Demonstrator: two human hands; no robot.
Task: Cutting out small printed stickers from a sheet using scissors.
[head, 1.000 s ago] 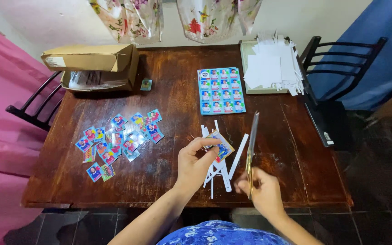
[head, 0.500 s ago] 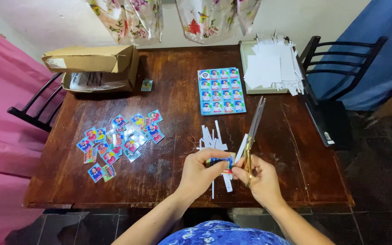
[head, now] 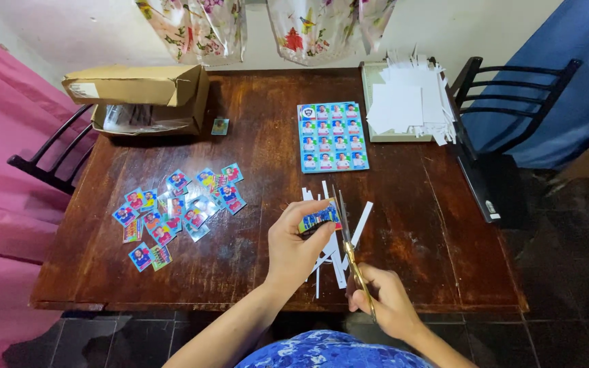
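On the left of the desk (head: pixel 103 266), a black chair (head: pixel 49 163) stands against a pink cloth (head: pixel 1 204). Near it, at the far left corner, sits an open cardboard box (head: pixel 138 95), and a single small card (head: pixel 220 126) lies just beside the box. Closer to the person, a loose heap of coloured cards (head: pixel 178 208) is spread on the wood. Further right, an uncut sheet of cards (head: pixel 332 136) lies flat near the middle. Below it, white paper strips (head: pixel 335 262) lie scattered near the front edge. Over these strips the left hand (head: pixel 294 249) holds a small strip of cards (head: pixel 320 218); its fingers (head: pixel 318 235) are narrow, pinched on this strip. Just beside it, the right hand (head: pixel 386 303) grips the handles of the scissors (head: pixel 350 255), fingers closed around them. The blades point away from the person and pass just right of the held strip; if they touch it, one cannot tell. At the far right corner, a tray (head: pixel 374 133) carries a pile of white papers (head: pixel 410 102), and a second black chair (head: pixel 506 129) stands beside the desk.
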